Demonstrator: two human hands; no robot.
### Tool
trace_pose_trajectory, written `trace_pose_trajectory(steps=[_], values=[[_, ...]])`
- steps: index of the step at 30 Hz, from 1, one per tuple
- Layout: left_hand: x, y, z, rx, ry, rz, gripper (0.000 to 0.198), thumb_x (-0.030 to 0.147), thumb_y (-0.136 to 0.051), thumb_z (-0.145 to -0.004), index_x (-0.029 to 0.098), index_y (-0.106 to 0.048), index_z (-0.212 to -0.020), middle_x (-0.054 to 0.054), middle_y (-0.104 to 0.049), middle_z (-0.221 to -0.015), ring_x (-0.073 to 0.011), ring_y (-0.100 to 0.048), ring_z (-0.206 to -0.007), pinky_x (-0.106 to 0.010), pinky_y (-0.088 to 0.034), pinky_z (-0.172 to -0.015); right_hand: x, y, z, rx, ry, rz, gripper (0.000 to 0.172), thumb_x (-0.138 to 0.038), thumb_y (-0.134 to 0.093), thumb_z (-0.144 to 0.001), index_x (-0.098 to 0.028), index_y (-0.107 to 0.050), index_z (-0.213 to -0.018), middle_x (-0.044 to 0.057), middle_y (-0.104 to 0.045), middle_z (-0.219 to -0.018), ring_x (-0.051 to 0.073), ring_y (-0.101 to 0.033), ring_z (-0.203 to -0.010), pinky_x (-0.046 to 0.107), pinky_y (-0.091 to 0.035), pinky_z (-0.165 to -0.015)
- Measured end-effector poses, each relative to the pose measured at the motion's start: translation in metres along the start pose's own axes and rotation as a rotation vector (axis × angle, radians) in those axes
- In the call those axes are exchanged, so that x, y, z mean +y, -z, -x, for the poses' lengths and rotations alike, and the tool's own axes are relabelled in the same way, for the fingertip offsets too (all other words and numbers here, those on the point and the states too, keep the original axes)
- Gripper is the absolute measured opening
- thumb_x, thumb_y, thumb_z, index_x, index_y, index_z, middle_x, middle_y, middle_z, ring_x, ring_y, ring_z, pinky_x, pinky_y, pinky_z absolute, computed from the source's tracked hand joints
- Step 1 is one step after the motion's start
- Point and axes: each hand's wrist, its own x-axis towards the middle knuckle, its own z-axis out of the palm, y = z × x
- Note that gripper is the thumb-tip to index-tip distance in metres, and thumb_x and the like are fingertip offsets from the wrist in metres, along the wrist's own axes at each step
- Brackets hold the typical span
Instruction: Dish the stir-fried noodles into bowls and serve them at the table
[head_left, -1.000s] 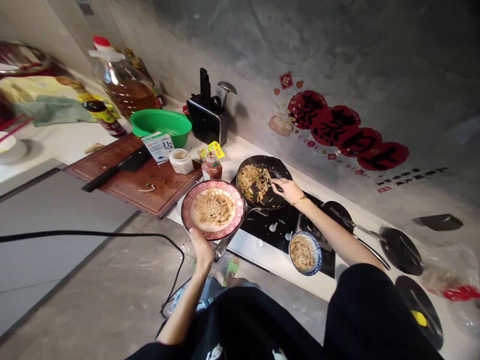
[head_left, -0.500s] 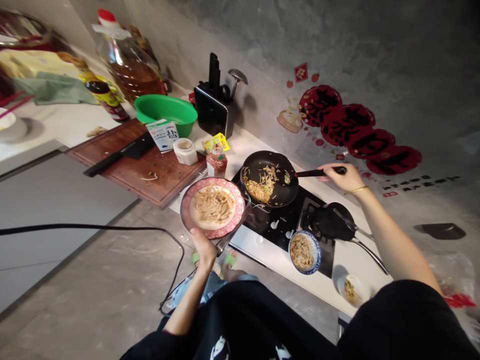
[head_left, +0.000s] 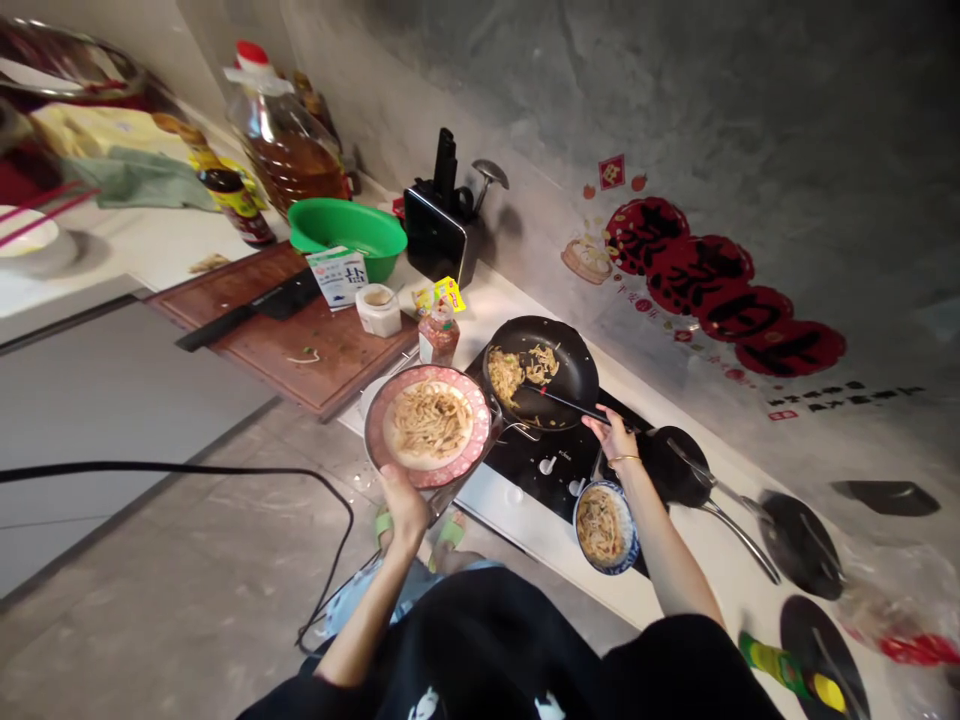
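Observation:
My left hand [head_left: 403, 500] grips the near rim of a pink-rimmed plate [head_left: 427, 425] heaped with noodles, held just left of the stove. A black frying pan [head_left: 541, 371] on the cooktop [head_left: 555, 455] still has some noodles and vegetable bits on its left side. My right hand [head_left: 616, 437] is closed on a pair of dark chopsticks [head_left: 570, 405] whose tips reach into the pan. A small blue-patterned bowl [head_left: 606, 525] of noodles sits at the counter's near edge, below my right wrist.
A wooden cutting board [head_left: 296, 345] with a cleaver [head_left: 255, 312], a salt packet and a small tub lies left of the stove. Behind are a green bowl [head_left: 349, 232], an oil jug [head_left: 285, 150] and a knife block [head_left: 439, 235]. Dark lids and ladles [head_left: 802, 535] lie at right. A black cable [head_left: 187, 470] crosses the floor.
My right hand has left the pan handle out at the right and come back to the near side, now holding chopsticks into the pan. The plate stays in my left hand.

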Motion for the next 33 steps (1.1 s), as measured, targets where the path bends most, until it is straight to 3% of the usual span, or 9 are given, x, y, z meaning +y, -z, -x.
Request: trace_pose_trajectory(steps=[3, 5, 12, 15, 17, 20, 22, 28, 33], values=[[0.002, 0.0, -0.001, 0.089, -0.028, -0.001, 0.065, 0.058, -0.023, -0.096, 0.015, -0.047, -0.139, -0.013, -0.049, -0.142, -0.0222, -0.04, -0.137, -0.035, -0.026, -0.117, 0.011, -0.018, -0.005, 0.033, -0.051, -0.099, 0.026, -0.032, -0.067, -0.076, -0.014, -0.066, -0.093, 0.006, -0.073, -0.072, 0.018, -0.074, -0.08, 0.019, -0.061, -0.069], [0.007, 0.0, -0.006, 0.072, -0.051, -0.017, 0.065, 0.057, -0.025, -0.096, 0.013, -0.046, -0.138, -0.014, -0.048, -0.143, -0.0217, -0.04, -0.137, -0.034, -0.025, -0.117, 0.013, -0.019, -0.009, 0.048, -0.065, -0.137, 0.027, -0.033, -0.069, -0.073, -0.014, -0.066, -0.092, 0.006, -0.073, -0.073, 0.018, -0.074, -0.08, 0.018, -0.061, -0.068], [0.038, -0.012, -0.043, -0.041, -0.097, -0.092, 0.07, 0.061, -0.031, -0.093, 0.012, -0.04, -0.141, -0.017, -0.043, -0.146, -0.0242, -0.038, -0.137, -0.039, -0.023, -0.118, 0.021, 0.013, 0.002, 0.097, -0.049, -0.28, 0.028, -0.031, -0.075, -0.066, -0.016, -0.064, -0.087, 0.003, -0.072, -0.077, 0.015, -0.074, -0.078, 0.012, -0.059, -0.066], [0.05, -0.031, -0.059, -0.113, -0.073, -0.139, 0.072, 0.064, -0.031, -0.092, 0.012, -0.042, -0.139, -0.018, -0.047, -0.142, -0.0268, -0.04, -0.136, -0.044, -0.022, -0.118, 0.014, 0.027, 0.014, 0.11, -0.045, -0.32, 0.03, -0.031, -0.075, -0.067, -0.015, -0.063, -0.09, 0.004, -0.072, -0.079, 0.015, -0.074, -0.08, 0.012, -0.059, -0.065], [0.058, -0.049, -0.068, -0.181, -0.02, -0.146, 0.074, 0.067, -0.033, -0.09, 0.014, -0.041, -0.14, -0.018, -0.05, -0.138, -0.0293, -0.047, -0.13, -0.046, -0.031, -0.114, 0.002, 0.035, 0.023, 0.134, -0.029, -0.337, 0.029, -0.03, -0.072, -0.07, -0.015, -0.063, -0.093, 0.004, -0.072, -0.081, 0.015, -0.073, -0.081, 0.013, -0.059, -0.064], [0.066, -0.079, -0.075, -0.308, 0.108, -0.127, 0.079, 0.07, -0.034, -0.087, 0.018, -0.03, -0.147, -0.019, -0.053, -0.135, -0.031, -0.065, -0.106, -0.046, -0.053, -0.091, -0.023, 0.046, 0.04, 0.183, 0.018, -0.353, 0.026, -0.029, -0.067, -0.074, -0.016, -0.063, -0.096, 0.003, -0.072, -0.08, 0.015, -0.073, -0.081, 0.013, -0.059, -0.063], [0.07, -0.098, -0.077, -0.378, 0.151, -0.124, 0.081, 0.07, -0.033, -0.087, 0.02, -0.024, -0.149, -0.02, -0.051, -0.136, -0.0287, -0.07, -0.088, -0.043, -0.059, -0.074, -0.043, 0.05, 0.052, 0.209, 0.055, -0.353, 0.023, -0.028, -0.065, -0.075, -0.015, -0.063, -0.094, 0.004, -0.072, -0.077, 0.015, -0.073, -0.079, 0.011, -0.059, -0.062], [0.078, -0.145, -0.069, -0.515, 0.248, -0.143, 0.076, 0.071, -0.028, -0.087, 0.024, -0.023, -0.147, -0.02, -0.055, -0.131, -0.0181, -0.067, -0.054, -0.034, -0.057, -0.055, -0.09, 0.048, 0.086, 0.259, 0.186, -0.321, 0.02, -0.028, -0.062, -0.076, -0.014, -0.065, -0.089, 0.004, -0.072, -0.074, 0.015, -0.074, -0.072, 0.011, -0.058, -0.059], [0.081, -0.169, -0.057, -0.549, 0.312, 0.023, 0.079, 0.074, -0.027, -0.086, 0.025, -0.024, -0.147, -0.02, -0.043, -0.143, -0.0208, -0.069, -0.064, -0.035, -0.057, -0.054, -0.097, 0.034, 0.117, 0.183, 0.421, -0.133, 0.03, -0.039, -0.068, -0.075, -0.014, -0.068, -0.09, 0.007, -0.073, -0.072, 0.019, -0.074, -0.071, 0.018, -0.061, -0.061]])
